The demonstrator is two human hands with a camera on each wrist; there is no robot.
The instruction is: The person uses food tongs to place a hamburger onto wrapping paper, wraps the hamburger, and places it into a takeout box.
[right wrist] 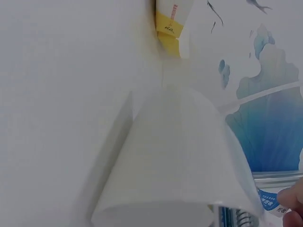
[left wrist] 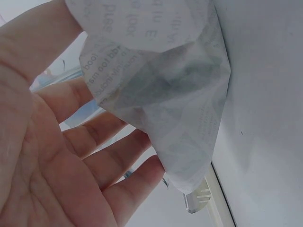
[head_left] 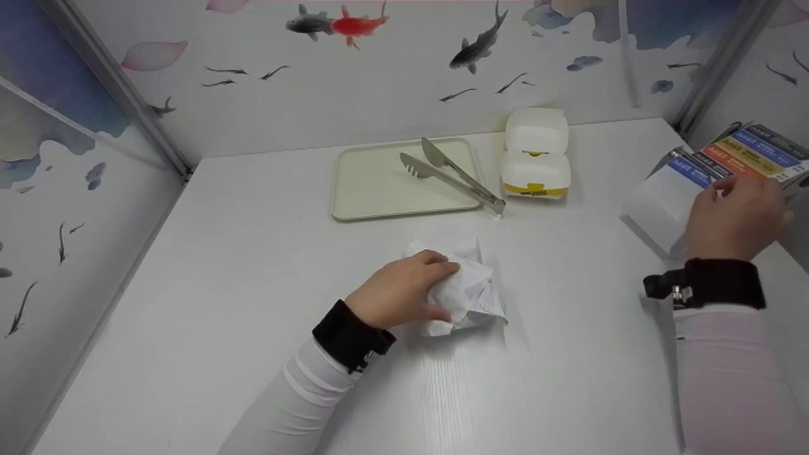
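Observation:
My left hand (head_left: pixel 404 287) holds a crumpled white paper wrap (head_left: pixel 468 287) on the table, thumb on the near side and fingers on the far side. In the left wrist view the wrap (left wrist: pixel 170 94) shows grey printed text and something greenish through the paper. My right hand (head_left: pixel 739 215) is at the label dispenser (head_left: pixel 663 202), a white box with rows of blue, orange, yellow and black labels. In the right wrist view its fingertips (right wrist: pixel 294 198) pinch the edge of a blue label (right wrist: pixel 269 199).
A beige tray (head_left: pixel 385 189) lies at the back, with metal tongs (head_left: pixel 458 180) resting across its right side. To its right stands an open white and yellow burger box (head_left: pixel 536 155). Printed panels (head_left: pixel 392 76) wall in the table.

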